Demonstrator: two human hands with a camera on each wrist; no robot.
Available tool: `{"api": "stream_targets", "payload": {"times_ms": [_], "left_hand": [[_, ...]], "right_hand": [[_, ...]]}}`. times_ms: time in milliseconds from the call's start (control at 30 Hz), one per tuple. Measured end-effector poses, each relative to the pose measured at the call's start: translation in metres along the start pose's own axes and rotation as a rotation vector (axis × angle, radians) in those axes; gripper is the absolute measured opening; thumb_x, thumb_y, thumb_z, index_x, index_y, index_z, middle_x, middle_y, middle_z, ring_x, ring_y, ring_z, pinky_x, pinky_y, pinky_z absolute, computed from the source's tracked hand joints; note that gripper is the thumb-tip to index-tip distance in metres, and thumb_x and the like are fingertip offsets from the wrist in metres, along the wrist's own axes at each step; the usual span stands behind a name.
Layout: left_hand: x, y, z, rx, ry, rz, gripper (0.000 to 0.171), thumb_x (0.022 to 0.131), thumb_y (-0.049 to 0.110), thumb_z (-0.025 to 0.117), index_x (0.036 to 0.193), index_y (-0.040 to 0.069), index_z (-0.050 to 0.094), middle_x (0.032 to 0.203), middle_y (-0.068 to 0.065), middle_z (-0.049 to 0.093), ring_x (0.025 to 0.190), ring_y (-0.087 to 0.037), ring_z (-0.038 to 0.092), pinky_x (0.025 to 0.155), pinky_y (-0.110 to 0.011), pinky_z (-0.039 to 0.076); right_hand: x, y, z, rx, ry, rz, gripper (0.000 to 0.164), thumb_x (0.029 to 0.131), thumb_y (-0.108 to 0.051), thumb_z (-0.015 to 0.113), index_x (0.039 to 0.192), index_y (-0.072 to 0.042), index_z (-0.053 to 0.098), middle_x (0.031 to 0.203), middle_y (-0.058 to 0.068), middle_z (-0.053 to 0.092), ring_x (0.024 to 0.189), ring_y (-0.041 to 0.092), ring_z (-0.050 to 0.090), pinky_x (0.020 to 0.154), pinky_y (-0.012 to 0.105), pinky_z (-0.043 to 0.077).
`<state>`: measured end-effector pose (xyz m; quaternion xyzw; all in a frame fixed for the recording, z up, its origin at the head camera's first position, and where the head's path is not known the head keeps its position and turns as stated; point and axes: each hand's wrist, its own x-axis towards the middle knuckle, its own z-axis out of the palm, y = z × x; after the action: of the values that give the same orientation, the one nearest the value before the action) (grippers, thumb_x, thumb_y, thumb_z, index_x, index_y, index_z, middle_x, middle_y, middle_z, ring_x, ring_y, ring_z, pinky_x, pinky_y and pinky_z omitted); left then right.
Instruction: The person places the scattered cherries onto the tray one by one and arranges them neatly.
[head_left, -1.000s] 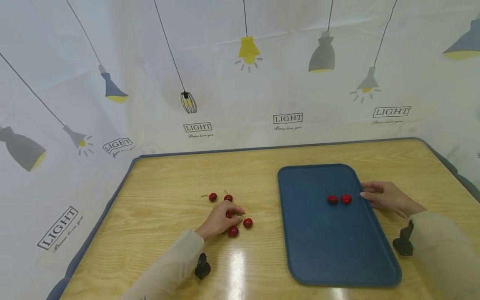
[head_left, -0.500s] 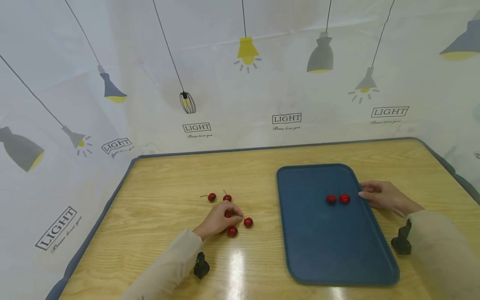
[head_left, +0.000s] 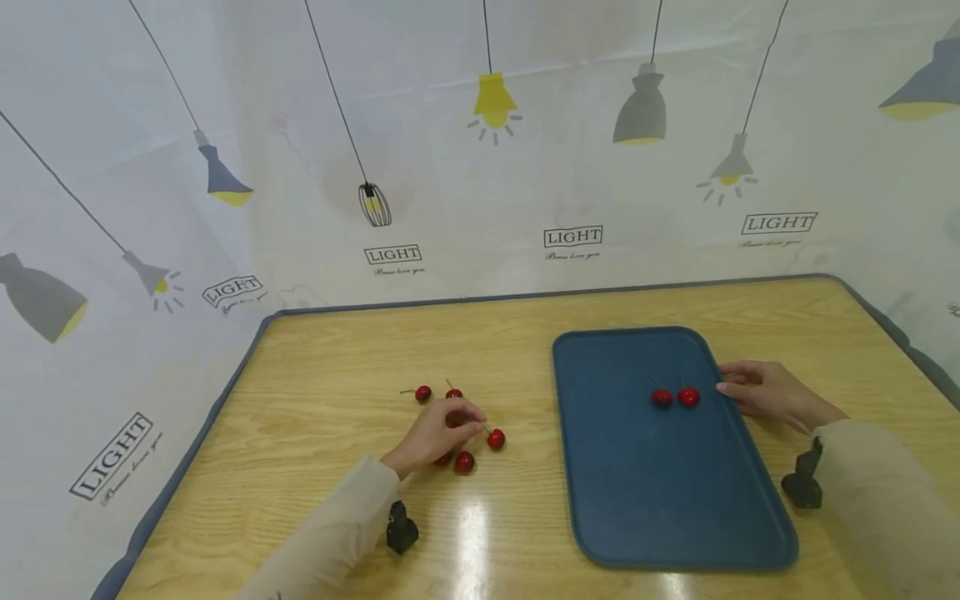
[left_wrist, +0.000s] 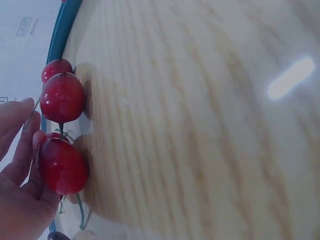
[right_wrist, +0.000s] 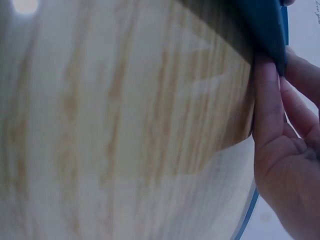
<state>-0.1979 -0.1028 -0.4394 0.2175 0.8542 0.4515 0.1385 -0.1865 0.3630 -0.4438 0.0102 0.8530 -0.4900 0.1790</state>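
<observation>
Cherry (head_left: pixel 496 439) pinched by stem (left_wrist: pixel 33 112) — wide gap to tray edge (head_left: pixel 558 400)

Wood-grain tbl (head_left: pixel 337 350) has blue tray (head_left: pixel 675 492) on R side, sev. red cherries (head_left: pixel 464 462) grouped to tray's L.

There are two hands (head_left: pixel 435 431) (head_left: pixel 776 396), one tray (head_left: pixel 667 487), one table (head_left: pixel 330 375) and at least seven cherries (head_left: pixel 496 439).

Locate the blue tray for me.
In the head view, the blue tray lies on the right part of the wooden table, two cherries on it and the right hand gripping its right side.
</observation>
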Motion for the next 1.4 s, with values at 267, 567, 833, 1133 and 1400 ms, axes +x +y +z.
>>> {"api": "stream_targets", "payload": {"times_ms": [267,567,833,1133,1400], "left_hand": [[0.001,0.0,-0.001,0.02,-0.044,0.007,0.013,0.082,0.004,0.062,0.095,0.005,0.064,0.084,-0.002,0.061,0.074,-0.012,0.055,0.064,-0.023,0.046],[-0.011,0.035,-0.008,0.001,-0.083,0.022,0.018,0.08,-0.008,0.057,0.098,-0.007,0.06,0.088,-0.017,0.059,0.08,-0.028,0.056,0.068,-0.026,0.046],[-0.01,0.034,-0.007,-0.083,-0.048,0.022,0.019,0.082,-0.005,0.057,0.1,-0.011,0.058,0.088,-0.021,0.06,0.079,-0.031,0.057,0.065,-0.026,0.047],[-0.002,0.017,0.0,-0.142,-0.018,0.001,0.022,0.085,0.004,0.058,0.105,-0.005,0.059,0.094,-0.014,0.062,0.085,-0.025,0.059,0.07,-0.028,0.048],[0.006,0.003,0.006,-0.173,0.02,0.025,0.026,0.087,0.012,0.057,0.109,-0.002,0.057,0.097,-0.011,0.063,0.085,-0.017,0.059,0.074,-0.026,0.047]], "right_hand": [[-0.001,-0.001,0.001,-0.003,0.006,0.002,0.061,0.09,-0.022,0.052,0.13,0.015,0.025,0.116,0.029,0.044,0.096,0.02,0.055,0.076,0.03,0.048],[-0.002,-0.001,0.0,-0.001,0.007,0.002,0.066,0.089,-0.028,0.054,0.131,0.015,0.025,0.116,0.029,0.044,0.096,0.019,0.055,0.077,0.03,0.048],[-0.002,-0.001,0.0,-0.013,0.017,0.011,0.068,0.088,-0.03,0.055,0.131,0.014,0.026,0.115,0.027,0.045,0.095,0.018,0.056,0.076,0.03,0.048],[-0.003,-0.002,0.001,-0.013,0.02,-0.004,0.064,0.089,-0.026,0.053,0.13,0.015,0.026,0.115,0.028,0.046,0.095,0.019,0.056,0.076,0.03,0.048],[-0.001,-0.001,0.001,-0.007,0.021,0.007,0.062,0.09,-0.024,0.053,0.13,0.015,0.026,0.115,0.028,0.046,0.095,0.018,0.056,0.075,0.03,0.049]]}}
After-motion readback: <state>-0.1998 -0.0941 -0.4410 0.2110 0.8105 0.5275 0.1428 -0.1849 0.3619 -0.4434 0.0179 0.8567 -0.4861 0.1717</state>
